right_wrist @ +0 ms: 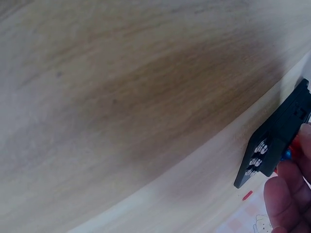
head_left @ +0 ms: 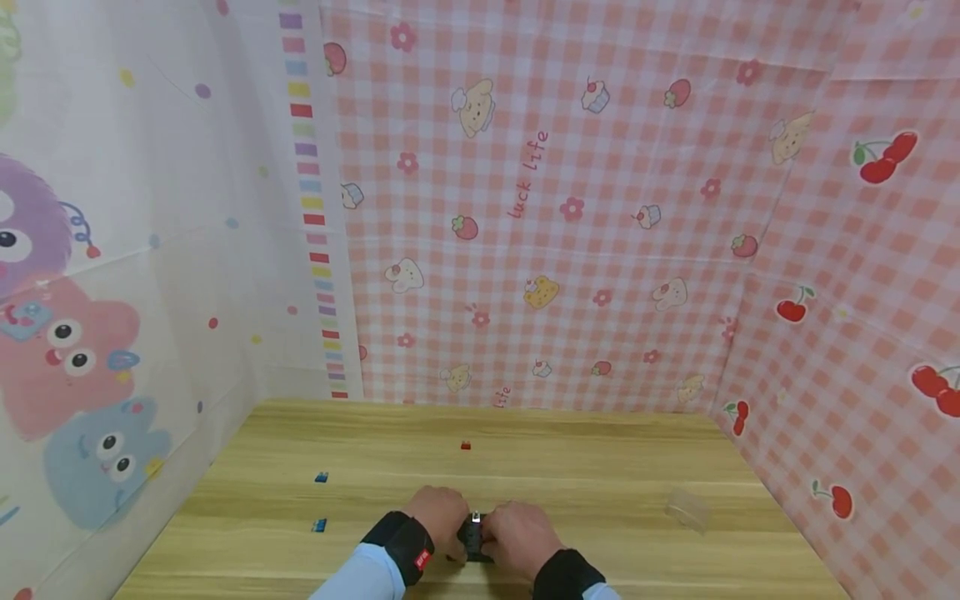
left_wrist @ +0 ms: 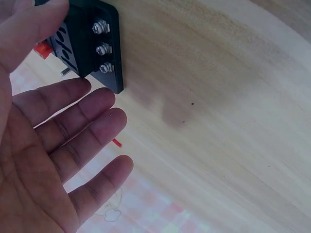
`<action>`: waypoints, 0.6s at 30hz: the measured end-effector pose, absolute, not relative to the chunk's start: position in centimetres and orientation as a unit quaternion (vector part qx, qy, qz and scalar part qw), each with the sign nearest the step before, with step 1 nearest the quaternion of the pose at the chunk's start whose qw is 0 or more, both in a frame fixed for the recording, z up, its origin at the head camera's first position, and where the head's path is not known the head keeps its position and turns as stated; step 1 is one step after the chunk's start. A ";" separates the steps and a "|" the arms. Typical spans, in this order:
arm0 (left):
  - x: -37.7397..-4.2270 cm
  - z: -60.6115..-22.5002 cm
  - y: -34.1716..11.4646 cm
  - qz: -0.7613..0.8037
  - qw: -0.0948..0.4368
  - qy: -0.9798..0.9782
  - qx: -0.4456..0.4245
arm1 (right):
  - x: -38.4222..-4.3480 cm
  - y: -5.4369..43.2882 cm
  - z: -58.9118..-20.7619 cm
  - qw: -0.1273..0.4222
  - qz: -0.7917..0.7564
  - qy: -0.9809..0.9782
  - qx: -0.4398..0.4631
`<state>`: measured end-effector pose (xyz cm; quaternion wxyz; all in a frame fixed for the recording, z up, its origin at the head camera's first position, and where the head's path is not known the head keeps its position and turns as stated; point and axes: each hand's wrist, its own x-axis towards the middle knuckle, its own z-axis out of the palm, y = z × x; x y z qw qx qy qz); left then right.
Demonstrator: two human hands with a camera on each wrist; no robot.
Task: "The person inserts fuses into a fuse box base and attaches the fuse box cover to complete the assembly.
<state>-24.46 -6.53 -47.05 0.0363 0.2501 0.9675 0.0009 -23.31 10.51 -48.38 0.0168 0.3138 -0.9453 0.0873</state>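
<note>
A black plastic block on a flat base (head_left: 473,543) stands between both hands at the near middle of the table. In the left wrist view, three silver screws (left_wrist: 103,49) line its base, with a red part (left_wrist: 43,50) at its far side. My left hand (head_left: 438,515) holds the block from the left, thumb over one end and index fingertip close to the other; its remaining fingers are spread. From the right, my right hand (head_left: 519,535) pinches it near the red and blue parts (right_wrist: 287,154), which the fingers partly hide.
Two small blue pieces (head_left: 321,477) (head_left: 319,526) lie on the wooden table (head_left: 600,467) at left. A small red piece (head_left: 466,446) lies farther back, and a clear plastic piece (head_left: 686,510) at right. Patterned cloth walls (head_left: 540,250) enclose the back and sides.
</note>
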 end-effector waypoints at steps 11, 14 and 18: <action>-24.7 -47.1 -7.2 0.015 0.015 0.967 0.256 | -23.8 11.3 -47.6 0.032 0.114 -0.950 0.289; -24.6 -46.8 -7.4 0.022 0.018 0.966 0.255 | -24.0 11.6 -47.4 0.028 0.121 -0.952 0.281; -24.7 -46.1 -7.6 0.016 0.019 0.968 0.252 | -24.2 12.2 -47.2 0.039 0.112 -0.955 0.274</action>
